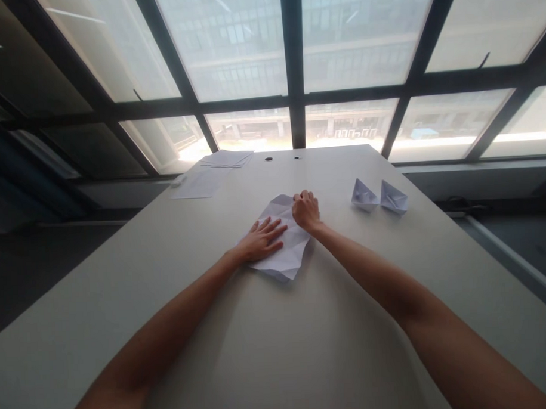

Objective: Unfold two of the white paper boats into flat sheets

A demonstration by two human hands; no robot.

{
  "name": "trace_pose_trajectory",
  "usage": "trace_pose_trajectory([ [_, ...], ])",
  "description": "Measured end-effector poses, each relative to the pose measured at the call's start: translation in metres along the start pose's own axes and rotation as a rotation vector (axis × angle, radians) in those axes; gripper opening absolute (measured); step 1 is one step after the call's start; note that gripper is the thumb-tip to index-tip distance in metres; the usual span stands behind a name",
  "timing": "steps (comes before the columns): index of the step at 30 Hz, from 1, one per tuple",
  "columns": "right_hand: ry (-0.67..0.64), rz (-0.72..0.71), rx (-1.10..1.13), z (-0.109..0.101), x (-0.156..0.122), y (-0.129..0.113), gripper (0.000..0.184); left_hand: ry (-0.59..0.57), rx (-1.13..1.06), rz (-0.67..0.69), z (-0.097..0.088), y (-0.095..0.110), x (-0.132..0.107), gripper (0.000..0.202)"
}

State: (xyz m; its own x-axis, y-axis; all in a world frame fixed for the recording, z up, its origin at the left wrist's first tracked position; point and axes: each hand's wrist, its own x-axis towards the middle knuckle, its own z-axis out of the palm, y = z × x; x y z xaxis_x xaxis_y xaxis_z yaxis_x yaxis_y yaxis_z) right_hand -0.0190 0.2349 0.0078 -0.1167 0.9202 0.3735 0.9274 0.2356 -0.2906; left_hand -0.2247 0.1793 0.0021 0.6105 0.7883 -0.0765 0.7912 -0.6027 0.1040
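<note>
Creased white paper sheet (295, 248), light and floppy, best taken by the edge: it's pressed flat by the open left hand (259, 241) and pinched by the clenched right hand (306, 210).

A pale table (331, 322) holds two paper boats (364, 195), sheets (203, 184), and creased paper (288, 257).

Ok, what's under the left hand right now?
Under the left hand lies a creased white paper sheet, resting on the pale table. The part of the sheet beneath the palm is covered, so any folds there cannot be seen.
</note>
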Motion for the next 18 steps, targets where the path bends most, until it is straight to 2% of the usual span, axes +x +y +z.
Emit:
trace_pose_trajectory([
  [2,-0.122,0.021,0.026,0.003,-0.02,-0.007,0.033,0.016,0.004,-0.074,0.009,0.005,-0.002,0.066],
  [4,-0.189,-0.049,0.038,0.006,-0.04,-0.011,0.038,0.033,-0.001,-0.146,0.015,0.014,-0.005,0.068],
  [7,-0.19,-0.166,0.056,0.01,-0.06,-0.011,0.046,0.03,-0.025,-0.258,0.021,0.031,-0.012,0.074],
  [10,-0.186,-0.249,0.07,0.01,-0.069,-0.01,0.05,-0.002,-0.05,-0.339,0.024,0.043,-0.022,0.08],
  [14,-0.193,-0.319,0.09,0.007,-0.076,-0.011,0.05,-0.058,-0.092,-0.33,0.007,0.034,-0.025,0.076],
  [18,-0.18,-0.321,0.094,0.003,-0.081,-0.015,0.048,-0.095,-0.155,-0.211,-0.025,0.01,0.0,0.054],
])
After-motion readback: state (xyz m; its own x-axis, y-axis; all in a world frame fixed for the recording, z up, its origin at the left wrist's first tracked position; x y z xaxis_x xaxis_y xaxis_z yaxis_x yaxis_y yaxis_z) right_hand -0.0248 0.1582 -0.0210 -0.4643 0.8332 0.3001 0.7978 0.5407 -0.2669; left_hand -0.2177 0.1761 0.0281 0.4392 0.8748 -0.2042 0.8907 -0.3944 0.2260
